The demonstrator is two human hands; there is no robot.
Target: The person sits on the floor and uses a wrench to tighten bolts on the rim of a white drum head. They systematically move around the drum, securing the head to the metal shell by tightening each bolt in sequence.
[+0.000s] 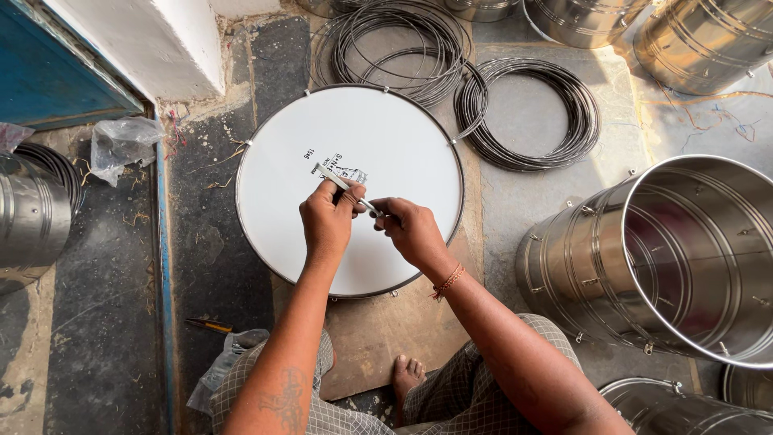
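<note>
A round drum with a white skin and a metal rim [266, 246] lies flat on the floor in front of me. My left hand [328, 221] and my right hand [411, 229] meet over its middle. Both pinch a thin metal rod or tool [348, 189] that slants up to the left, its tip over a small printed label on the skin. A beaded bracelet [448, 281] circles my right wrist. My knees and one bare foot [407, 375] show at the bottom.
Coils of dark wire [527, 113] lie behind the drum. A large shiny steel drum shell [668, 258] lies on its side at right, more shells at top right and far left [28, 217]. A plastic bag [121, 145] sits at left, a small screwdriver [208, 325] near my left knee.
</note>
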